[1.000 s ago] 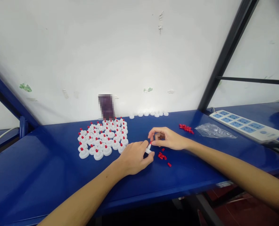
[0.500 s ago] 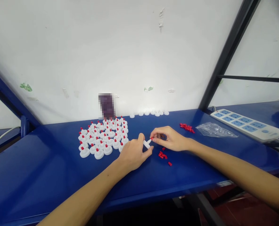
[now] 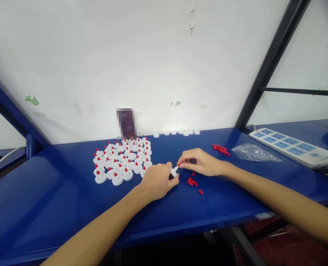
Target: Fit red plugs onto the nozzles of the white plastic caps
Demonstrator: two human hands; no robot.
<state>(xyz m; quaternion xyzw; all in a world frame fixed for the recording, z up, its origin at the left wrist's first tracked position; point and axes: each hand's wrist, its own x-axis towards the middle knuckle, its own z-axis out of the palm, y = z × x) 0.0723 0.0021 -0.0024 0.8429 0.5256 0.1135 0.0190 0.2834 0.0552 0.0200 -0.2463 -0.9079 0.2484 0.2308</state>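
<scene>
My left hand (image 3: 159, 181) is closed round a white nozzle cap (image 3: 173, 172), its spout tilted up to the right. With thumb and fingertips, my right hand (image 3: 198, 161) pinches a small red tip cap (image 3: 178, 165) at the end of that spout. Whether the tip is fully seated I cannot tell. To the left of my left hand stands a dense group of white nozzle caps with red tips (image 3: 117, 180). A small pile of loose red tip caps (image 3: 191, 181) lies just below my right hand.
More red tip caps (image 3: 221, 149) lie farther back, beside a clear plastic bag (image 3: 255, 153). A white power strip (image 3: 294, 146) is at the right. Several white caps (image 3: 186, 133) line the wall. A pixelated dark object (image 3: 127, 123) leans there too.
The nozzle cap in my left hand has turned a little, and the left thumb and forefinger sit closer round it. My right hand keeps its pinch at the spout. The view has shifted slightly.
</scene>
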